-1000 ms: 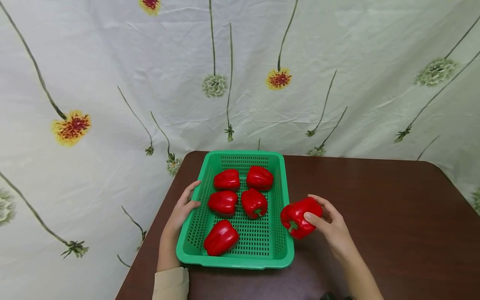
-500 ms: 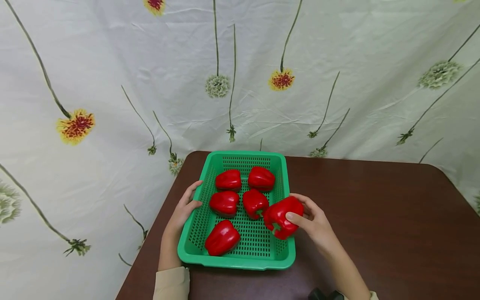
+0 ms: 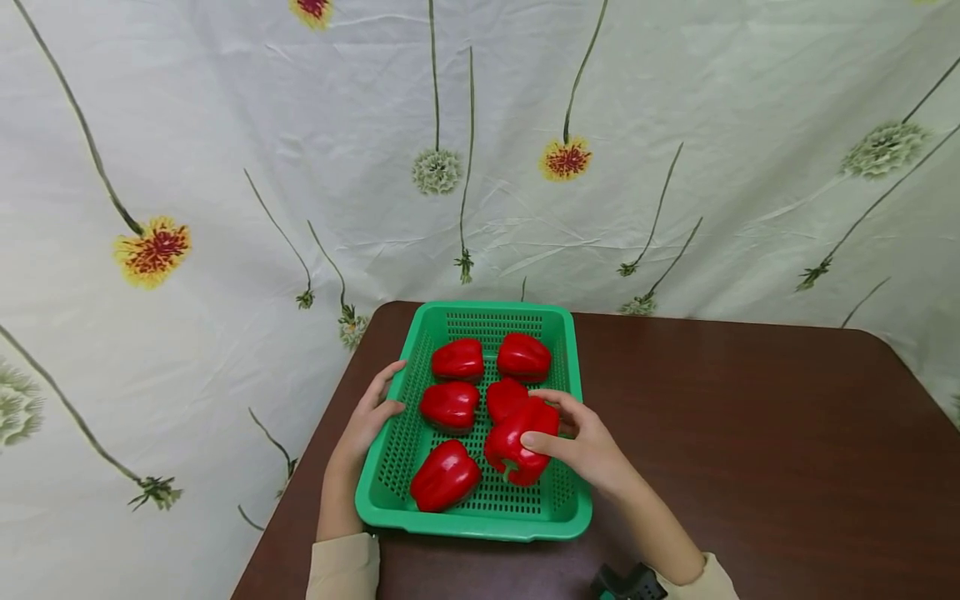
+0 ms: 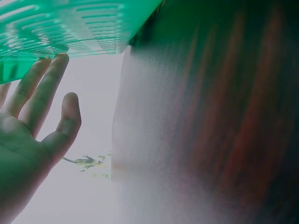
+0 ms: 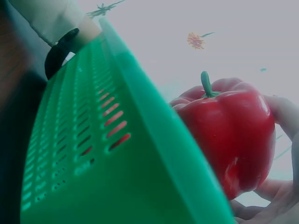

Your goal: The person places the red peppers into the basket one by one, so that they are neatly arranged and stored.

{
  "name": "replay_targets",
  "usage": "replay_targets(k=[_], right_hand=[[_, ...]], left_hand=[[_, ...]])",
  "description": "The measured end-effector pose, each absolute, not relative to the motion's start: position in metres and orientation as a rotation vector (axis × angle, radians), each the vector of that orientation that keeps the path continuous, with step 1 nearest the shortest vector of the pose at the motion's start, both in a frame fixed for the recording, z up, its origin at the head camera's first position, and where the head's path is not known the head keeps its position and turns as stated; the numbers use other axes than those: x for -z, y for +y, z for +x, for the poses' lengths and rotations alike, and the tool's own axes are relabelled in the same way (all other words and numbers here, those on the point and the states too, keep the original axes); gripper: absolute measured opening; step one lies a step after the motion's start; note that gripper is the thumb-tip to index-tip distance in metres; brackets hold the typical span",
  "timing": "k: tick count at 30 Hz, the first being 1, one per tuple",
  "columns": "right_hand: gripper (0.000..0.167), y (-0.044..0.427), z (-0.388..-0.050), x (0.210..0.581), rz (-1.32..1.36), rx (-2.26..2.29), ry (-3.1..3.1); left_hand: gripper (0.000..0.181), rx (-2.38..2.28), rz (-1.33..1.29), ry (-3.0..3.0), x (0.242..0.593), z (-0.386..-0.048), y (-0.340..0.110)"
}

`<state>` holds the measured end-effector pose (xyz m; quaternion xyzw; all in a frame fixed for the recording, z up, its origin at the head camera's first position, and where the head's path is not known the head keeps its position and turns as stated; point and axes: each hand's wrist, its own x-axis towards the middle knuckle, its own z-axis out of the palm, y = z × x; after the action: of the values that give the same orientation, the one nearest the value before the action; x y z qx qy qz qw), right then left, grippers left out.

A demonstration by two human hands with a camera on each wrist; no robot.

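A green perforated basket (image 3: 480, 527) sits on the dark table with several red bell peppers inside. My right hand (image 3: 588, 446) grips a red bell pepper (image 3: 510, 437) over the basket's right half, thumb in front and fingers behind it. This pepper partly covers another bell pepper (image 3: 506, 395) lying in the basket. Its green stem and glossy side show in the right wrist view, beyond the basket's rim (image 5: 154, 121). At the basket's left side my left hand (image 3: 367, 421) rests with fingers extended against the rim; the left wrist view shows the fingertips (image 4: 60, 59) touching the wall.
Two bell peppers lie at the back of the basket, one at middle left (image 3: 450, 407) and one at front left (image 3: 445, 477). The brown table (image 3: 735, 433) extends to the right. A flowered white cloth (image 3: 337, 108) hangs behind. A black band (image 3: 630, 582) circles the right wrist.
My right hand has carried the bell pepper leftward, from beyond the basket's right rim to above its inside. The left hand has stayed at the left rim.
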<state>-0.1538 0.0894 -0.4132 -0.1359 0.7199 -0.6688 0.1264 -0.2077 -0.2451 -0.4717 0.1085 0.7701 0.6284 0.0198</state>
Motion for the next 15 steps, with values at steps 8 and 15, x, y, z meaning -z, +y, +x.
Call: replay_targets(k=[8,15], right_hand=[[0.062,0.078,-0.159,0.412,-0.416,1.832,2.115],[0.062,0.070,-0.174,0.415,-0.475,1.744,2.054]], left_hand=[[0.064,-1.961,0.345,2.381,0.471,-0.208,-0.245],[0.063,-1.968,0.350,2.372,0.471,-0.207,-0.244]])
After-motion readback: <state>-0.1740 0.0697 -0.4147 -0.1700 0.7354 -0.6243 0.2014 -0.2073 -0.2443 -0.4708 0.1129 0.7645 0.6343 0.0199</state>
